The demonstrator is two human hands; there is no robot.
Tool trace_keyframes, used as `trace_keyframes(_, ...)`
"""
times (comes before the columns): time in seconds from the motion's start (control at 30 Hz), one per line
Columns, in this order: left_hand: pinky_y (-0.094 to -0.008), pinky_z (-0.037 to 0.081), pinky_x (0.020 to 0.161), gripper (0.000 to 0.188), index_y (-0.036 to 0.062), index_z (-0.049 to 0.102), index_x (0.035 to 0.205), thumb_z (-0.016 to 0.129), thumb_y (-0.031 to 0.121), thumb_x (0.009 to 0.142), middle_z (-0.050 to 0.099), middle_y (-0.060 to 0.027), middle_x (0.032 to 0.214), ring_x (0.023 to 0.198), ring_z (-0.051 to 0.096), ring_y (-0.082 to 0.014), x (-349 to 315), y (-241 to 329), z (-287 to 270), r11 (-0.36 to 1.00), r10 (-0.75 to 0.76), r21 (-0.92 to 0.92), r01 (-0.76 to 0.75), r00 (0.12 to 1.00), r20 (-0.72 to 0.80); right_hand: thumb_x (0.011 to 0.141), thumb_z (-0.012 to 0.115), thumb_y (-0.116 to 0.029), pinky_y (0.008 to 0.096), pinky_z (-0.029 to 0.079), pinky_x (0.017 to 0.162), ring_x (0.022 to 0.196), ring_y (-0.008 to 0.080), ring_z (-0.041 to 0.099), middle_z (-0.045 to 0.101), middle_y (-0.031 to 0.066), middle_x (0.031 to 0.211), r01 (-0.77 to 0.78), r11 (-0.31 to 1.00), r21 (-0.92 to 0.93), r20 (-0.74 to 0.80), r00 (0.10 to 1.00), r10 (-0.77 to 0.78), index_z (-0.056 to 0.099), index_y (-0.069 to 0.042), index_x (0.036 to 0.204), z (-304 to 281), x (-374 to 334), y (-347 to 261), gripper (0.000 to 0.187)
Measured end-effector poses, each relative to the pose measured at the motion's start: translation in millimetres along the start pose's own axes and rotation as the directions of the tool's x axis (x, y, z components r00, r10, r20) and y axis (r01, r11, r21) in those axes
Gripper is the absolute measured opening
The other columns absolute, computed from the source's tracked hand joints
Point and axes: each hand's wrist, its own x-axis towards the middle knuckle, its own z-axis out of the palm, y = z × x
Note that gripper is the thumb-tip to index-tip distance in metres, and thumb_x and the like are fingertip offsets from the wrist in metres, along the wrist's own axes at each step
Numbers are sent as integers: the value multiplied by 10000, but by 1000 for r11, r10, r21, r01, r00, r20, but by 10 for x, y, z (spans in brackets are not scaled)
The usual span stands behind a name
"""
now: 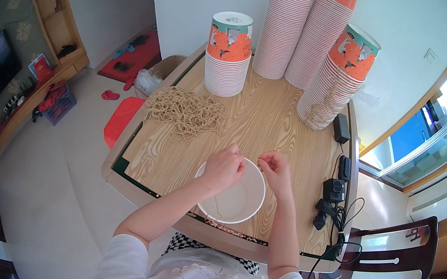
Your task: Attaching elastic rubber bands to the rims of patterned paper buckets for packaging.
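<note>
A round white paper bucket [239,202] stands at the table's near edge with its open mouth up. Above its far rim my left hand [225,170] is closed, fingers curled. A thin strand of twine [217,202] hangs below that hand inside the bucket and reaches the near rim. Just right of the bucket's far rim, my right hand [276,171] is closed in a pinch, thumb against fingers. What lies between those fingertips is too small to make out. The hands are a short gap apart. A loose tangled heap of tan twine [184,113] lies beyond my left hand.
Nested orange-and-green buckets form a short stack [228,59], tall stacks [281,33] at the wall, and a leaning stack [333,81] with twine on it. Black adapters and cables [335,191] line the table's right edge. A dark wooden chair [391,257] stands right; a red stool [122,118] left.
</note>
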Motion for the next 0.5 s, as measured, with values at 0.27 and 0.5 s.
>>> trace_keyframes(0.27,-410,501,636,64,85,636,678,646,124,728,554,-92,789,753,618,-272,3,19,-3,1000,-4,-4,4,1000,-13,888,611,-50,207,488,674,767,74,606,655,19,846,-41,999,-35,121,992,45,634,-5,966,15,-33,-113,93)
trace_keyframes(0.5,-413,502,648,58,78,647,716,638,127,745,557,-93,806,760,618,-273,25,40,-1,1000,-14,-1,14,1000,-1,915,583,-85,230,500,731,842,90,615,674,36,911,-87,996,-11,231,969,87,654,9,1042,0,-35,-166,173)
